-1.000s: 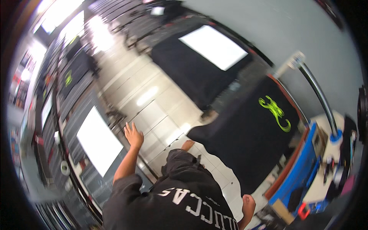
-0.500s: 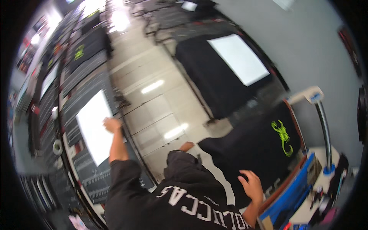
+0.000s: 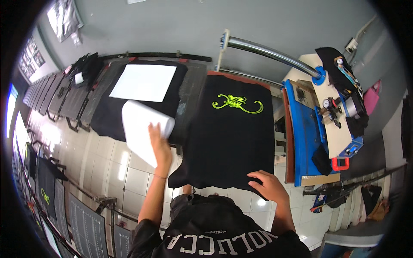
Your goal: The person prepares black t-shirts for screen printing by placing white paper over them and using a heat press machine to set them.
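My left hand [image 3: 160,148] grips a large white sheet [image 3: 137,131] by its near right side. The sheet hangs in the air, bent over at its right edge, left of a black fabric piece [image 3: 232,146]. That fabric lies flat in front of me and bears a neon yellow-green scroll print [image 3: 234,103] toward its far end. My right hand [image 3: 270,187] is at the near right corner of the fabric, thumb and fingers apart. I cannot tell whether it touches the cloth. Farther left, another white sheet [image 3: 146,84] lies on a second black fabric piece [image 3: 107,114].
A blue and cream press machine [image 3: 307,124] with a metal column [image 3: 275,53] and gauge stands at the right. A row of dark boards [image 3: 56,94] runs off left along the grey wall [image 3: 180,30]. More boards [image 3: 88,223] stand at lower left, across a tiled floor [image 3: 112,155].
My view has turned toward the wall and press. The white sheet, earlier lying on a left-hand board under my left hand, is now lifted and carried beside the printed black fabric.
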The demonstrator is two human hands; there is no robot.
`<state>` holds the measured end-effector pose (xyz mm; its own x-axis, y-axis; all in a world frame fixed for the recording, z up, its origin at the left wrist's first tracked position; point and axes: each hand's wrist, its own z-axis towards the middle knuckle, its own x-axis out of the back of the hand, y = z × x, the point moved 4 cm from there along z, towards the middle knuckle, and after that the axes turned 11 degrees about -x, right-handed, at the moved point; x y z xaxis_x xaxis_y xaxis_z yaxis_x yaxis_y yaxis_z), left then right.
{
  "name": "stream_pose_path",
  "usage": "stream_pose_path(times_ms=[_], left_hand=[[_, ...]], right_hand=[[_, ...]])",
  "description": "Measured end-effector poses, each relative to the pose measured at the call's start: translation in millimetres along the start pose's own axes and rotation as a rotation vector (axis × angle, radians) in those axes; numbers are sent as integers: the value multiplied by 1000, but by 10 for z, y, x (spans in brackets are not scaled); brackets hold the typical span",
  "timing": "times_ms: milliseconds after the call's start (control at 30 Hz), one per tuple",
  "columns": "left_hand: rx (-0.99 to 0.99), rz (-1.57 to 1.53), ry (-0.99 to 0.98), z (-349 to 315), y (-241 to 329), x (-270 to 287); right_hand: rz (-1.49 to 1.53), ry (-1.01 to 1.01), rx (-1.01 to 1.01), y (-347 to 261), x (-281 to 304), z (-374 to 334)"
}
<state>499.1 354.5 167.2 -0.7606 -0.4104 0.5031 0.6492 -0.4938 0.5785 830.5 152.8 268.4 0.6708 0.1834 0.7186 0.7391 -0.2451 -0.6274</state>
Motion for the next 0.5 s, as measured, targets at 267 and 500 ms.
stream_pose_path(times_ms=[267, 500], left_hand=[[-617, -360, -204, 448, 1949, -640], [-820, -198, -642, 205, 1607, -1434]], right_hand=[[280, 573, -249, 832, 939, -1175], [242, 1140, -331, 1588, 1668, -1781]])
